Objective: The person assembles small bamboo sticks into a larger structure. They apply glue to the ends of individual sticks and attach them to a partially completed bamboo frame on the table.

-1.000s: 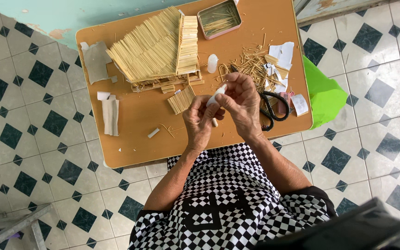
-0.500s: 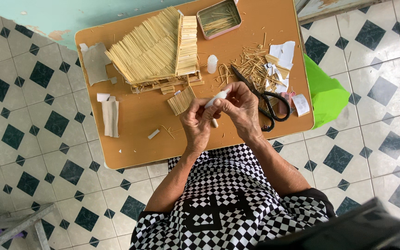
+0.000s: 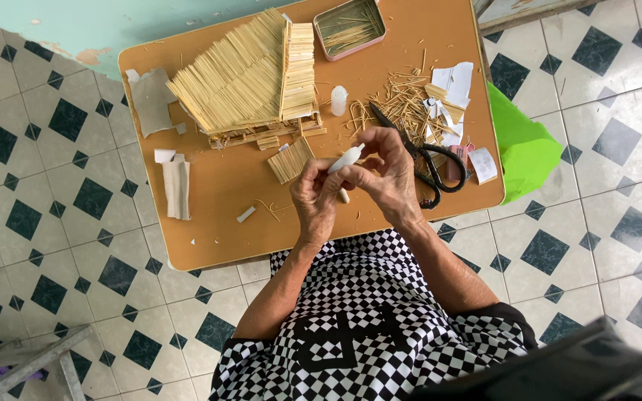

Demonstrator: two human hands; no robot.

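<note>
A home craft corner: a low orange bench (image 3: 209,245) on a checked tile floor (image 3: 53,223) carries a half-built stick model house (image 3: 250,74), loose sticks (image 3: 403,104), black scissors (image 3: 429,160) and a tin (image 3: 349,28) of sticks.

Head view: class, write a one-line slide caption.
Both hands grip a small white tube over an orange table beside a straw-stick model house.

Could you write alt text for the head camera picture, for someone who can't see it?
Seen from above, a person's left hand and right hand together hold a small white tube over an orange table. On the table sit a model roof of thin sticks, black scissors, a tin of sticks and paper scraps.
</note>
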